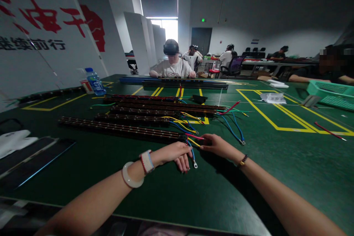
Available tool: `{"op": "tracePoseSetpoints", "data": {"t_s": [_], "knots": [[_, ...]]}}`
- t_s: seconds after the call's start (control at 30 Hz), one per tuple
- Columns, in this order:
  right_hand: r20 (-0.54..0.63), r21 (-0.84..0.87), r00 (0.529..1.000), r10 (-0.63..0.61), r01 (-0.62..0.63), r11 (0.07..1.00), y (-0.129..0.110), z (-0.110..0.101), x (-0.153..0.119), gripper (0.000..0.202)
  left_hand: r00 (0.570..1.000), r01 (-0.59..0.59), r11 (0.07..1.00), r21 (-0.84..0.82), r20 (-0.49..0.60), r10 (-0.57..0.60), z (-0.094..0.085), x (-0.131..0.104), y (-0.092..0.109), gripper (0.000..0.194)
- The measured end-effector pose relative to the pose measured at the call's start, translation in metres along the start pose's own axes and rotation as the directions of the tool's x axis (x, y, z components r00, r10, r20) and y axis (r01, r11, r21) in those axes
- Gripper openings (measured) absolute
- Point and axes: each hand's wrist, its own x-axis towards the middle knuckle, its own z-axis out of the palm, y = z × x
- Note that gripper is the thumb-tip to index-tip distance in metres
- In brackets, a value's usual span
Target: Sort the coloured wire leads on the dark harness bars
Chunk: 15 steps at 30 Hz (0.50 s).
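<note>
Several long dark strips (118, 128) studded with terminals lie side by side on the green table (171, 188), with red, blue and yellow wires (190, 141) sprouting from their right ends. My left hand (174, 153) rests at the end of the nearest strip, fingers curled by a blue wire with a ring lug (195, 164). My right hand (217, 144) pinches a red wire (195, 136) at that same end. A pale bangle and a woven band sit on my left wrist, a beaded bracelet on my right.
A water bottle (94, 82) stands at the far left. A teal basket (330, 94) and papers (272, 97) lie at the right, a loose red wire (329, 131) near them. A person sits across the table; others work further back. Dark flat panels (30, 160) lie at the left.
</note>
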Motion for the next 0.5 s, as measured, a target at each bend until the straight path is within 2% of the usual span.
{"op": "tracePoseSetpoints", "data": {"t_s": [0.1,0.23,0.5], "knots": [[-0.003,-0.075,1.0,0.018,-0.018,0.997,0.0,0.002,0.001,0.035,1.0,-0.022,1.0,0.015,0.003,0.022,0.0,0.001,-0.001,0.05],[0.002,-0.057,1.0,-0.023,0.023,0.998,-0.007,0.001,-0.002,0.032,1.0,-0.021,0.999,0.034,-0.001,0.021,0.0,0.002,-0.003,0.051],[0.064,-0.031,0.998,0.02,-0.018,0.999,-0.028,0.0,-0.01,0.059,0.999,-0.037,0.998,0.047,0.017,0.036,-0.002,0.004,-0.005,0.033]]}}
